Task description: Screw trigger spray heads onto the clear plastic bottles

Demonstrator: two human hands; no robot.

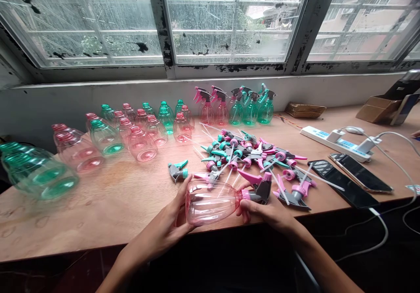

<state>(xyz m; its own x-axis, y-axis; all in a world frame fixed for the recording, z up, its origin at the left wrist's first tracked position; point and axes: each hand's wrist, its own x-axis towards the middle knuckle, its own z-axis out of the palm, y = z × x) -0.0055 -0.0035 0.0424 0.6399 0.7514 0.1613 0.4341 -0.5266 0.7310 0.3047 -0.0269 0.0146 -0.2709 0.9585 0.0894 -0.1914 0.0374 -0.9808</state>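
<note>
Close to the table's front edge, a clear pink spray bottle [210, 201] lies sideways in the air between my hands. My left hand [179, 216] is closed around its base. At the neck, my right hand [254, 210] grips the pink collar of the grey and pink trigger sprayer [260, 190], which sits on the bottle's mouth. Whether the collar is fully screwed down, I cannot tell. Just beyond the bottle is a heap of loose trigger sprayers [243, 150] in pink, teal and grey with thin tubes. One teal and grey sprayer [178, 171] lies apart, near my left fingers.
Open-topped pink bottles [142, 146] and green bottles [106, 137] stand on the left. Several bottles with sprayers [251, 111] line the wall. To the right are a power strip [334, 142], two phones [343, 183] with white cables, and a cardboard box [376, 110].
</note>
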